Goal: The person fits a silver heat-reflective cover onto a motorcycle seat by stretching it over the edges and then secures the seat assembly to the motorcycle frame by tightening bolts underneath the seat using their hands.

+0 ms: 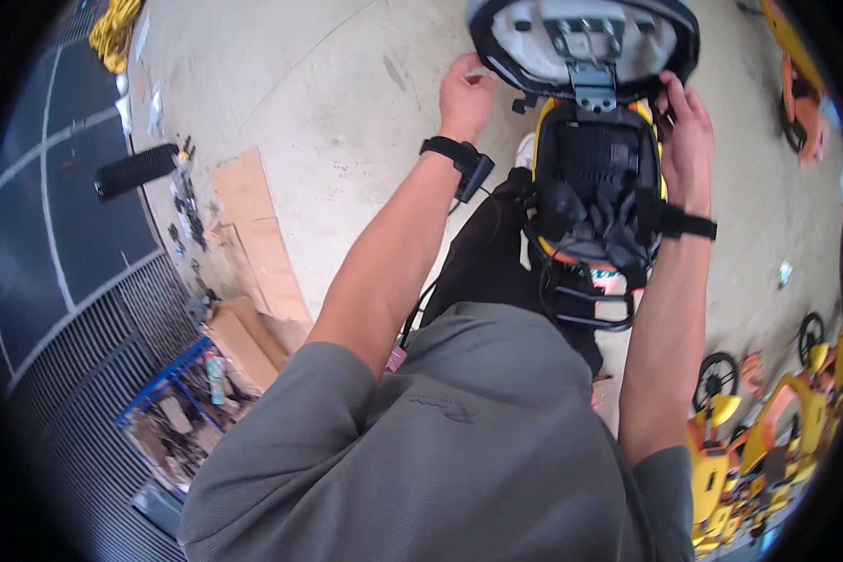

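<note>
Tipped up ahead of the body, underside facing back, between both hands: seat [543, 47]. From left hand [466, 101], lies ahead and to the right; from right hand [689, 140], ahead and to the left. Runs broadside, long axis of the visible underside going from left to right. Joined by a metal hinge [595, 89], low on the middle, to the front end of the open bin [590, 155]. Below the seat, stretches lengthwise back toward the body, inside a yellow rim [536, 169]. Nearer to the bin: right hand, just beside its right wall; on the left, well apart from it.

On the left, half curled, fingertips at the seat's left edge. On the right, fingers bent up to the right edge, thumb side partly hidden. Clamped or merely resting, cannot tell for either.

Counted: one seat, one hinge, one bin, two hands, two black wristbands [688, 223], one rack [585, 323] behind the bin. Inside the bin, dark bundles [609, 220], too tangled to number. Off to the right, yellow vehicles [712, 459], too crowded to count. Off to the left, one flat cardboard sheet [244, 192] and one blue-edged crate [164, 375].
</note>
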`<state>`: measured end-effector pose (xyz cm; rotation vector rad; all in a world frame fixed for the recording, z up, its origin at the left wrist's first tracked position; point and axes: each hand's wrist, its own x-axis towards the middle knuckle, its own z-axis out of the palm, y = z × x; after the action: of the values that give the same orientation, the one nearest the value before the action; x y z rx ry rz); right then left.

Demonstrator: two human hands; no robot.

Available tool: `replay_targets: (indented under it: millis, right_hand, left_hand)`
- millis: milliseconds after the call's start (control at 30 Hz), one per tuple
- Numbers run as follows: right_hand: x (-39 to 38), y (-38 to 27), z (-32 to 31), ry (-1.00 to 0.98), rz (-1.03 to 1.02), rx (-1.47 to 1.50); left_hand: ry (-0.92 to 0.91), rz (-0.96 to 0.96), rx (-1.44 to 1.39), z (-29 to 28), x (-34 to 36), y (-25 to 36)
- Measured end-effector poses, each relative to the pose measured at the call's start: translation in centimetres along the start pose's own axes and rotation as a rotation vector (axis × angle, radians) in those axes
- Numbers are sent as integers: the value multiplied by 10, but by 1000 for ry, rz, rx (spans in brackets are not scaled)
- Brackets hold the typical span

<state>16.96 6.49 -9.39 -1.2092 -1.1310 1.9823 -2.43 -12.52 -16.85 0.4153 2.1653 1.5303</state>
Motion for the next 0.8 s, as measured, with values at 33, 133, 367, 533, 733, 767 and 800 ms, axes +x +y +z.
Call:
replay_targets:
  millis: [33, 133, 367, 533, 733, 767, 800]
  right_hand:
    - [-3, -4, 8, 14, -43, -66]
    - [-5, -8, 17, 30, 45, 96]
    - [-20, -11, 24, -84, 150, -168]
    - [-29, -13, 13, -196, 277, -275]
    - [-19, -9, 27, -276, 338, -236]
    - [-18, -9, 29, -273, 342, -250]
    - [-16, -9, 31, -323, 348, -187]
  left_hand:
    - [42, 8, -23, 3, 1, -6]
    - [136, -53, 8, 16, -9, -7]
    - [345, -49, -87, 44, -44, -2]
    - [370, -65, -185, 42, -59, 2]
    - [393, -11, -31, 36, -50, 10]
    - [365, 39, 59, 31, -47, 13]
    - [396, 131, 132, 25, -43, 13]
